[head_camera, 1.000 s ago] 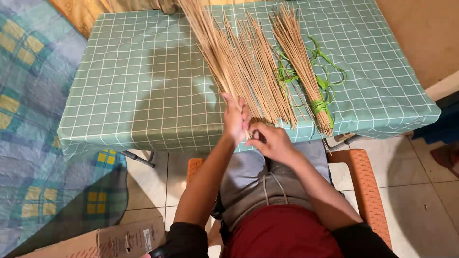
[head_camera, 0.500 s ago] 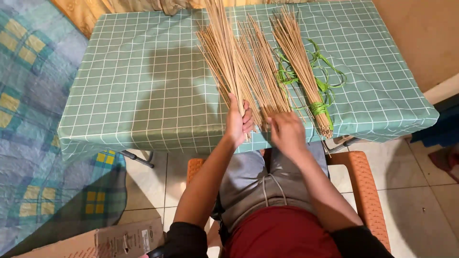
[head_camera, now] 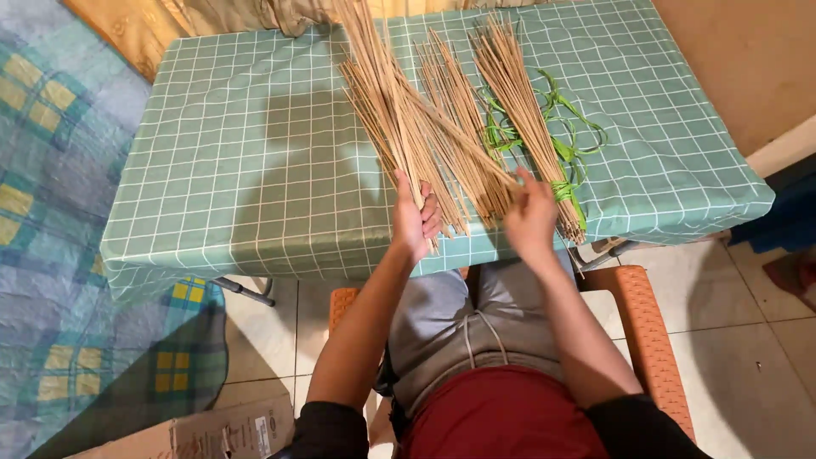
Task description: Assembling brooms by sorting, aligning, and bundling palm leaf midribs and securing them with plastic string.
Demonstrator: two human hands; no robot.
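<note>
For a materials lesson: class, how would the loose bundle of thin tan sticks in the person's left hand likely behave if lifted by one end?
The loose sticks look long and thin, so they would probably bend slightly and feel light. Nothing ties them, unlike the tied bundle with its green strip, so some may well slip from the left hand and fan out.

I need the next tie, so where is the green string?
In the head view the green string lies on the checked tablecloth, right of the right hand, partly under and wrapped around the rightmost stick bundle.
</note>
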